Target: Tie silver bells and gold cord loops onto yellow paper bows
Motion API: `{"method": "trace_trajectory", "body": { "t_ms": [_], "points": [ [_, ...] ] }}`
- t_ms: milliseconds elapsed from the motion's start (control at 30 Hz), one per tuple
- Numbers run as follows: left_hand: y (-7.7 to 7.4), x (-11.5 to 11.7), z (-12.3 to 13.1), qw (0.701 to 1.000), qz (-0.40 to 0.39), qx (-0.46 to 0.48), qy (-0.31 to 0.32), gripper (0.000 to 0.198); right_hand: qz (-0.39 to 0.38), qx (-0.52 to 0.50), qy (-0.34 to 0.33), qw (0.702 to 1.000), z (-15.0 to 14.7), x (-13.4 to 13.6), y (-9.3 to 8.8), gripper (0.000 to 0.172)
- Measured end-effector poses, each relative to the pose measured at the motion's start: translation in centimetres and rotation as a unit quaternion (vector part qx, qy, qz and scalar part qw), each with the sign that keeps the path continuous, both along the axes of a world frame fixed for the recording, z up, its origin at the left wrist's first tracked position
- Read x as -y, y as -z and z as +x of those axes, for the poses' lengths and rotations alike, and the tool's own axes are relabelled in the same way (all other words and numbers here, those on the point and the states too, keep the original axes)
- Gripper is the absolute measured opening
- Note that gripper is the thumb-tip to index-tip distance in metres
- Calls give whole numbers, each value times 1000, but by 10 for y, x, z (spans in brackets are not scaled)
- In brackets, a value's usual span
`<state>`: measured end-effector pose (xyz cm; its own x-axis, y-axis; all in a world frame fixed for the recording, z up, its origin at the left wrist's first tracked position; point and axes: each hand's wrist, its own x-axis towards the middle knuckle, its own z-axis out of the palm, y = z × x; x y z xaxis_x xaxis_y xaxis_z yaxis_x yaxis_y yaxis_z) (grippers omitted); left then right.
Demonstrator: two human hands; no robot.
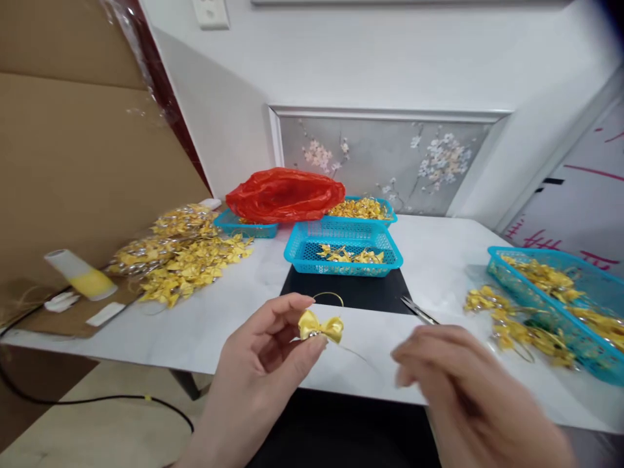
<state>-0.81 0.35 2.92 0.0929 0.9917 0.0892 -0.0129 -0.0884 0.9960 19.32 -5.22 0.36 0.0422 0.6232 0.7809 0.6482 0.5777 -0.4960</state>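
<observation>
My left hand (266,364) pinches a small yellow ribbon bow (322,327) between thumb and fingers, above the near edge of the white table (234,312). A thin gold thread (327,296) loops up from the bow, and another strand trails to the right. My right hand (458,383) hovers to the right of the bow, blurred by motion, fingers curled; whether it pinches the thread I cannot make out. Scissors (418,312) lie on the table just beyond the right hand.
A blue basket (344,250) with a few bows sits on a black mat (348,289). Another blue basket (560,292) of bows stands at the right. A loose bow pile (180,257) lies left. A red plastic bag (285,195) and two more baskets lie behind. Cardboard stands at left.
</observation>
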Motion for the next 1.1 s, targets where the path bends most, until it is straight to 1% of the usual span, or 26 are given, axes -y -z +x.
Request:
{"method": "trace_trajectory", "body": {
  "t_ms": [100, 200, 333, 433, 633, 1100],
  "points": [
    [-1, 1, 0, 1000, -16, -6, 24, 30, 11, 35, -45, 998, -21, -14, -3, 27],
    [-1, -1, 1, 998, -29, 24, 48, 25, 47, 37, -19, 998, -33, -20, -4, 34],
    [-1, -2, 5, 993, -61, 69, 70, 17, 66, 32, 19, 997, -37, -20, -5, 27],
    [-4, -1, 7, 990, -81, 85, 78, 14, 60, 23, 6, 998, -38, -21, -6, 24],
    [-7, 1, 8, 987, -110, 95, 72, 16, 62, 17, -7, 998, -40, -20, -5, 23],
    [-8, 2, 9, 987, -112, 91, 67, 17, 55, 3, -17, 998, -41, -20, -6, 22]
  ]
}}
